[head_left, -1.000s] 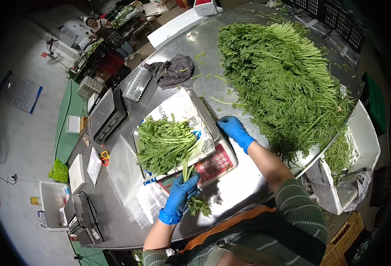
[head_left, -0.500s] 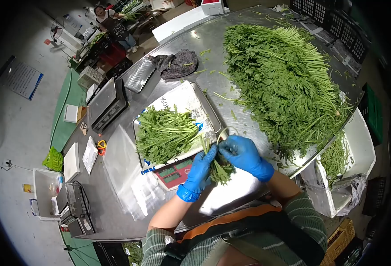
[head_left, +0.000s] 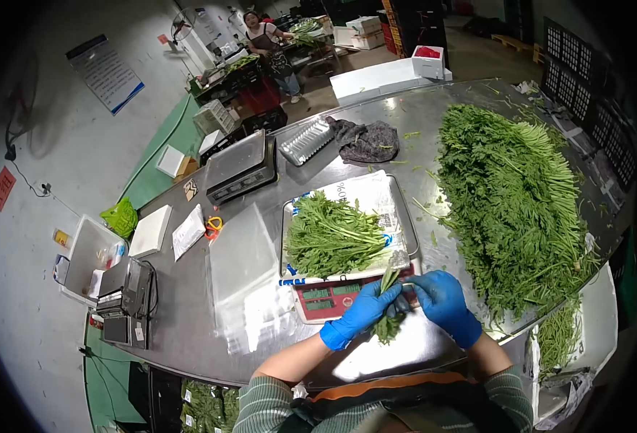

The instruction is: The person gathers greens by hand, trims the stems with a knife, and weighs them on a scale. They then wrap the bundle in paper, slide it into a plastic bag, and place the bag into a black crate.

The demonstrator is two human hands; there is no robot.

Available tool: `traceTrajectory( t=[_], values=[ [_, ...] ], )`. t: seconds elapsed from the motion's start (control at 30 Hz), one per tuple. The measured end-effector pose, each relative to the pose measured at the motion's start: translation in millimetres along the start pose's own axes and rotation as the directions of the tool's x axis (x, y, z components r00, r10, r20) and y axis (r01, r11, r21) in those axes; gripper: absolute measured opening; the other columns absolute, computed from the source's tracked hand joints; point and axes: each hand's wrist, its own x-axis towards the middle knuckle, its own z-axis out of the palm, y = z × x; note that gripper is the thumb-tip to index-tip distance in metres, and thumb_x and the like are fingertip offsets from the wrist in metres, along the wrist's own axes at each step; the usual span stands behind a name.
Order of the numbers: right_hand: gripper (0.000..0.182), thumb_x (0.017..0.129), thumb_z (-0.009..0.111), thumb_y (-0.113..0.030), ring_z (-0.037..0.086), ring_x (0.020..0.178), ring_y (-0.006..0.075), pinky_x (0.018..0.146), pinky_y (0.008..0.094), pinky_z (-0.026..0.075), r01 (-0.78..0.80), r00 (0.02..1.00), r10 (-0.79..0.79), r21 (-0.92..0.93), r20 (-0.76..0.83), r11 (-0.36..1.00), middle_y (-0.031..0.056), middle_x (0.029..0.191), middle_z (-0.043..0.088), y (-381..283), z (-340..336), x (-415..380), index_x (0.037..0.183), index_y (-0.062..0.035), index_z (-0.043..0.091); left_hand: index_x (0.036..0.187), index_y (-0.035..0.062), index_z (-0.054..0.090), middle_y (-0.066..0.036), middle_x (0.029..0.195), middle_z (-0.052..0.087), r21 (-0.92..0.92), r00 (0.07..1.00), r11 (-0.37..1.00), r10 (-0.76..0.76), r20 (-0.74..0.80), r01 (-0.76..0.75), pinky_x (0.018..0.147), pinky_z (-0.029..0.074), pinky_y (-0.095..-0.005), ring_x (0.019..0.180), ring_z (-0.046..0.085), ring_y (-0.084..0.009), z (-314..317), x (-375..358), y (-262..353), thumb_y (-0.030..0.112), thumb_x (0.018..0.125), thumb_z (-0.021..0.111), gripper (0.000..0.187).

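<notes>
Both hands wear blue gloves. My left hand point(head_left: 365, 312) is closed around a small bunch of leafy greens point(head_left: 388, 328), its stems pointing up and its leaves hanging below the fingers. My right hand point(head_left: 445, 299) is beside it at the right, fingers pinched on a thin pale strand or stem by the bunch. Just beyond my hands, more greens point(head_left: 333, 237) lie on a white plastic bag point(head_left: 380, 195) on the tray of a red and white scale point(head_left: 340, 291). A large heap of greens point(head_left: 513, 209) covers the right side of the metal table point(head_left: 188, 307).
Clear plastic bags point(head_left: 246, 267), orange scissors point(head_left: 214, 228), a second scale point(head_left: 240, 164), a clear plastic tray point(head_left: 308, 141) and a dark cloth point(head_left: 369, 140) lie on the table. A white bin point(head_left: 596, 317) stands at the right edge. Another person point(head_left: 271, 54) stands in the back.
The view has tilted up and shifted, so the table sits lower and further right. My left hand still grips the bunch; my right hand has drawn slightly away from it, fingers still pinched.
</notes>
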Motion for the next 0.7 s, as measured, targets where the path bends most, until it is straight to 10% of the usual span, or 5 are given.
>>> traceTrajectory(
  t=[0.1,0.2,0.3,0.4,0.7],
  values=[
    [0.013,0.075,0.057,-0.007,0.055,0.060,0.0225,0.058,0.0302,0.044,-0.063,0.994,0.072,0.110,-0.077,0.992,0.0081,0.069,0.058,6.8,5.8,-0.9,0.087,-0.0050,0.061,0.098,0.0046,0.058,-0.001,0.058,0.053,0.277,0.983,0.944,-0.181,-0.015,0.178,0.044,0.036,-0.0194,0.048,0.045,-0.0050,13.2,-9.2,24.4,0.026,0.089,0.049,0.025],
    [0.014,0.082,0.049,-0.010,0.054,0.061,0.0107,0.058,0.0236,0.046,-0.483,0.729,0.661,0.818,0.178,0.313,0.0039,0.075,0.059,50.5,6.7,12.7,0.085,-0.0007,0.059,0.097,0.0017,0.059,0.001,0.054,0.048,0.164,0.989,0.976,-0.147,-0.001,0.146,0.042,0.032,-0.0198,0.046,0.041,-0.0046,7.9,-13.2,14.7,0.024,0.089,0.049,0.026],
    [0.022,0.079,0.044,-0.012,0.059,0.066,0.0169,0.060,0.0294,0.047,-0.708,0.644,0.743,0.512,0.184,0.487,0.0096,0.076,0.062,91.0,18.5,20.9,0.092,-0.0059,0.061,0.097,-0.0008,0.057,0.001,0.052,0.044,-0.035,0.989,0.995,-0.092,-0.112,0.088,0.043,0.032,-0.0204,0.043,0.038,-0.0050,-9.8,-15.9,6.3,0.022,0.089,0.047,0.026],
    [0.026,0.078,0.041,-0.017,0.059,0.076,0.0326,0.067,0.0442,0.046,-0.555,0.830,0.556,0.037,-0.051,0.831,0.0180,0.087,0.060,150.0,59.8,22.1,0.091,-0.0094,0.062,0.099,0.0013,0.057,0.002,0.056,0.045,-0.230,0.922,0.962,-0.217,-0.320,0.147,0.043,0.033,-0.0207,0.044,0.037,-0.0038,-11.6,-18.0,2.7,0.016,0.086,0.053,0.020],
    [0.020,0.080,0.043,-0.011,0.062,0.068,0.0332,0.059,0.0419,0.049,-0.527,0.773,0.629,-0.633,-0.082,0.566,0.0176,0.079,0.062,257.9,95.0,73.8,0.089,-0.0046,0.059,0.109,-0.0013,0.053,0.005,0.048,0.033,-0.349,0.971,0.929,-0.187,-0.152,0.124,0.042,0.030,-0.0214,0.041,0.031,-0.0056,-19.1,-19.1,7.5,0.019,0.089,0.047,0.029]
  ],
)
